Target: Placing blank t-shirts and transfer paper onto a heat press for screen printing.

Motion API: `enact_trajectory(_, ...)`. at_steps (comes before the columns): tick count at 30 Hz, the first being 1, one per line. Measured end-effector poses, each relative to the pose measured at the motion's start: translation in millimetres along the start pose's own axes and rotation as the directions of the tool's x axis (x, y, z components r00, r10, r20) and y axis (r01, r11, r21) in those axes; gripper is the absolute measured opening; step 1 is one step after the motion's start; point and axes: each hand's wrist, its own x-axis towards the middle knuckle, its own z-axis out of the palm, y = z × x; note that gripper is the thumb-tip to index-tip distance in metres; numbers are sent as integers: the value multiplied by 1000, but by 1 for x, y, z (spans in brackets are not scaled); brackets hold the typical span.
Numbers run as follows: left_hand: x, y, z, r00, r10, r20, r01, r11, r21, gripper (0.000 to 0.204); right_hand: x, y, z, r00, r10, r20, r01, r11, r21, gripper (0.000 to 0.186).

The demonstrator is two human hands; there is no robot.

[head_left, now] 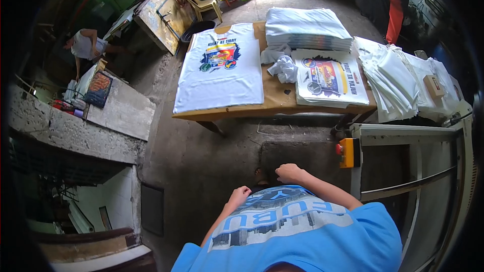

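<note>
Both my hands hang at my waist, over the front of my blue printed T-shirt and dark lower clothing. My left hand (239,194) is closed at the shirt's left edge; what it holds, if anything, is hidden. My right hand (289,173) is loosely curled, its fingertips turned down and unclear. Ahead, on a brown table (232,112), lie a white printed shirt (214,80) spread flat, crumpled white cloths (283,70), a pile of printed pieces (325,85) and a tall stack of folded white cloth (307,25).
Loose white sheets (385,80) and a small cardboard box (432,85) sit at the right. Nearer stands a metal frame (403,129) with a red-and-yellow switch box (347,153). A concrete ledge (116,111) runs left, where another person (85,48) bends over. A chair (201,6) stands behind.
</note>
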Motion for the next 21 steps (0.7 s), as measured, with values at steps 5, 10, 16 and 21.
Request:
enact_trajectory(5, 11, -35, -40, 998, -56, -20, 55, 996, -68, 22, 52, -34, -27, 1000, -17, -12, 16, 998, -56, 23)
enact_trajectory(10, 38, -30, -67, 998, -39, 43, 41, 999, -33, 23, 87, -45, -19, 997, -81, -19, 82, 993, 82, 25)
enact_trajectory(16, 81, -8, -94, 993, 69, 100, -74, 996, 49, 22, 93, -24, -45, 997, 68, 24, -69, 997, 42, 24)
enact_trajectory(21, 129, 39, -116, 979, 168, 115, -178, 980, 88, 20, 98, 22, -69, 986, 156, -53, -138, 959, 246, 23)
